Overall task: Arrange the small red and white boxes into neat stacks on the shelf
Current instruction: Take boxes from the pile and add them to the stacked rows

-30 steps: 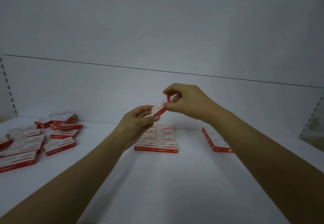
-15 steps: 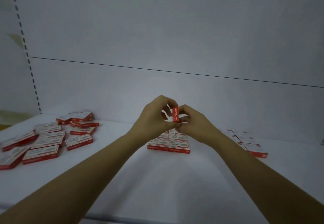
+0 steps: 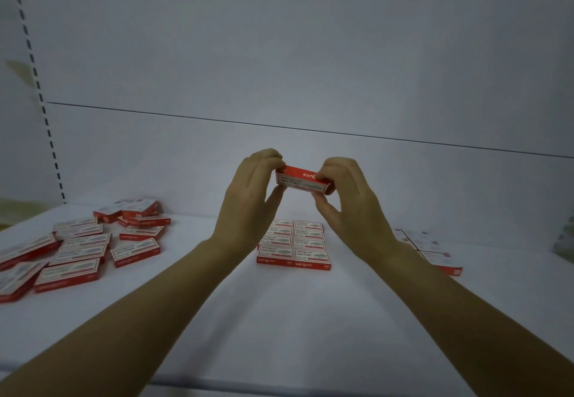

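The left hand [image 3: 248, 207] and right hand [image 3: 349, 210] are pinching 1 small box [image 3: 299, 180] by its ends, fingers closed on it, above the arranged block [image 3: 295, 246] on the shelf [image 3: 295, 319].

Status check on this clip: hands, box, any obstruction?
Left hand and right hand both pinch one red and white box, held level above the neat block of boxes. Loose boxes wait at left. Nothing in the way.
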